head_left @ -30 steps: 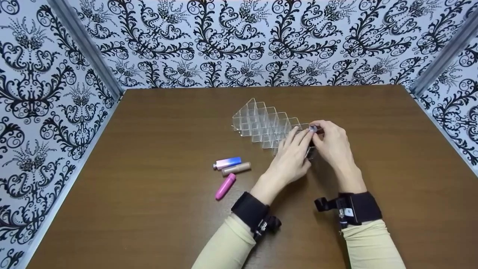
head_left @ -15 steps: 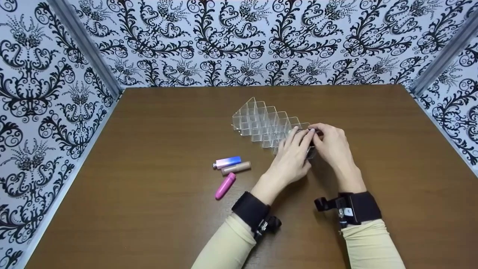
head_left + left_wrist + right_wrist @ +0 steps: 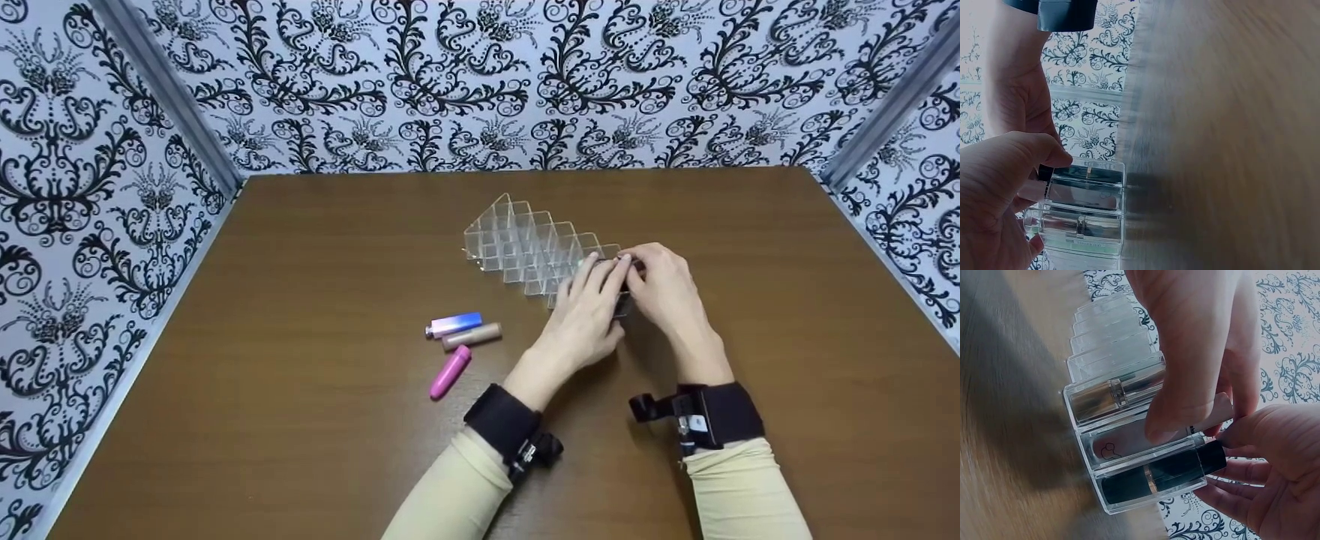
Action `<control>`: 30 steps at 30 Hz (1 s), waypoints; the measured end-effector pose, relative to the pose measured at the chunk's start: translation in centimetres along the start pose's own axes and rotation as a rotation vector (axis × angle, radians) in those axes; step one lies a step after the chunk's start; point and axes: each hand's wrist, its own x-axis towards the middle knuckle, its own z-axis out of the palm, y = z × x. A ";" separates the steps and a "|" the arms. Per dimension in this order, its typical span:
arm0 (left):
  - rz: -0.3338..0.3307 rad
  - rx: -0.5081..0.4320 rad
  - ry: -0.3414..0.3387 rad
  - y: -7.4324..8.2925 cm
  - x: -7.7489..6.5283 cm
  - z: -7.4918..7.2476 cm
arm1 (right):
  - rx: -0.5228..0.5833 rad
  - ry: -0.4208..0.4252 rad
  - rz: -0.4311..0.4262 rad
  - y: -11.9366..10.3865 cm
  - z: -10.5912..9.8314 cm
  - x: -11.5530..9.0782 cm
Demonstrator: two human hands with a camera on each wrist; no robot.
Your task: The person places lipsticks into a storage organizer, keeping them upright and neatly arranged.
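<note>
A clear stepped lipstick organizer (image 3: 517,244) stands on the brown table. My left hand (image 3: 581,319) lies over its nearer right end and holds it, fingers extended across the top, thumb (image 3: 1165,419) down the front over a pale pink tube (image 3: 1120,444). From the right, my right hand (image 3: 671,289) reaches to the same end. Its thumb and fingers pinch at the upper end of that tube, which sits in a middle slot. A black lipstick (image 3: 1134,481) with a gold band and a tube with a clear middle (image 3: 1092,404) fill the slots beside it.
Left of the organizer lie a blue-and-pink lipstick (image 3: 457,325), a beige tube (image 3: 472,337) close against it, and a bright pink tube (image 3: 450,373). Patterned panels (image 3: 495,90) border the table at the back and sides.
A light round tube end showed between my fingertips a second ago; it has gone down out of sight in the head view. Both hands have stayed almost in place.
</note>
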 end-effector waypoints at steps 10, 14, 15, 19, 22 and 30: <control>0.015 -0.094 0.057 -0.5 -0.4 -1.3 | 0.045 0.069 -0.040 -0.7 -0.1 -0.1; 0.014 -0.127 0.124 -1.2 -0.6 -2.4 | 0.077 0.192 -0.125 -1.5 0.1 -0.1; 0.010 -0.129 0.145 -1.5 -0.7 -2.8 | 0.082 0.224 -0.155 -1.8 0.2 -0.1; -0.012 -0.139 0.226 -2.5 -1.3 -4.2 | 0.107 0.296 -0.275 -3.2 0.5 -0.2; -0.026 -0.143 0.254 -3.2 -1.7 -5.1 | 0.116 0.306 -0.334 -4.3 0.6 -0.4; -0.062 -0.120 0.210 -5.9 -3.8 -7.4 | 0.146 0.260 -0.423 -6.3 1.3 -1.0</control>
